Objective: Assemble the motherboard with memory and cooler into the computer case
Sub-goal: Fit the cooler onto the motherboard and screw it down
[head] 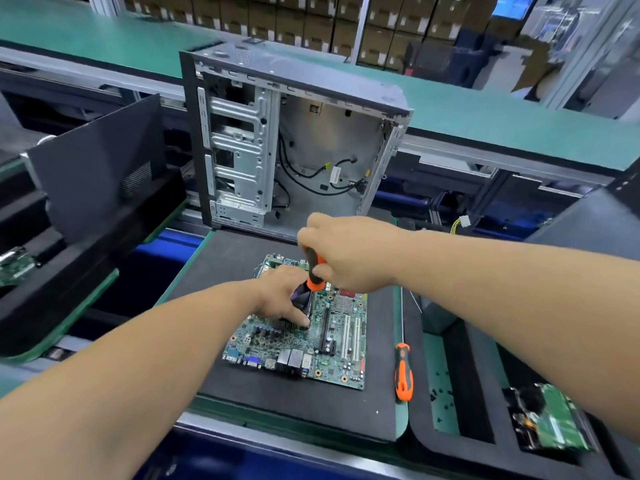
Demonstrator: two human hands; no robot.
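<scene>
- Head view: motherboard [304, 344] lies flat on the black mat [277, 400] on my counter, in front of the open computer case [294, 140], which stands upright.
- My right grip [343, 254] is closed round an orange-and-black screwdriver [316, 271], held over the board.
- My left grip [287, 296] rests on the cooler [304, 297], fingers curled against it.
- A second screwdriver [403, 372] lies just right of the mat.
</scene>
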